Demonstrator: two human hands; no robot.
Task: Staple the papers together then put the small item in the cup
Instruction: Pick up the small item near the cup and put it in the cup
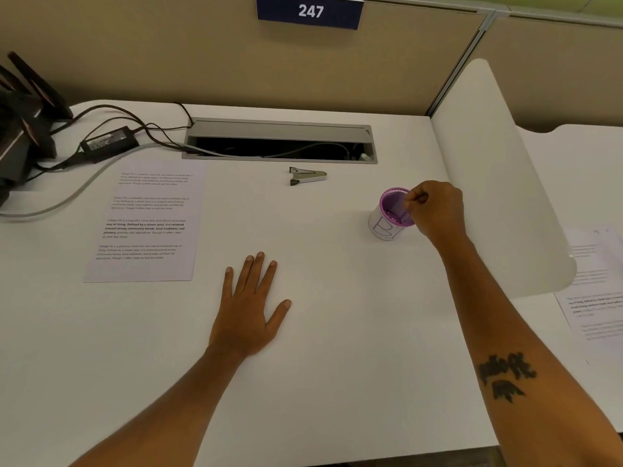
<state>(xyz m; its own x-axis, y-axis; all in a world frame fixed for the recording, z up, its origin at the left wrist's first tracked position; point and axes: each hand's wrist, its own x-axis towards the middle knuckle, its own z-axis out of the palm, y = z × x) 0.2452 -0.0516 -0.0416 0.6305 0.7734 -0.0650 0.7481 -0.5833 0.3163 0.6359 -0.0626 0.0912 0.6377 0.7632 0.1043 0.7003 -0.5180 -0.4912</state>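
The printed papers (145, 220) lie flat on the white desk (320, 365) at the left. A small silver stapler (307, 176) sits behind the middle of the desk, away from both hands. A purple mesh cup (387, 227) with a white label stands at the right. My right hand (436, 210) hovers at the cup's right rim with its fingers curled, thumb and forefinger pinching a small thin item over the opening; the item is mostly hidden. My left hand (251, 308) rests flat on the desk, fingers straight, holding nothing.
An open cable tray (279, 143) is set into the desk's back. A power adapter (109, 143), cables and a black device (23, 123) crowd the back left. A white divider panel (499, 183) stands at the right, with more printed sheets (593, 298) beyond it.
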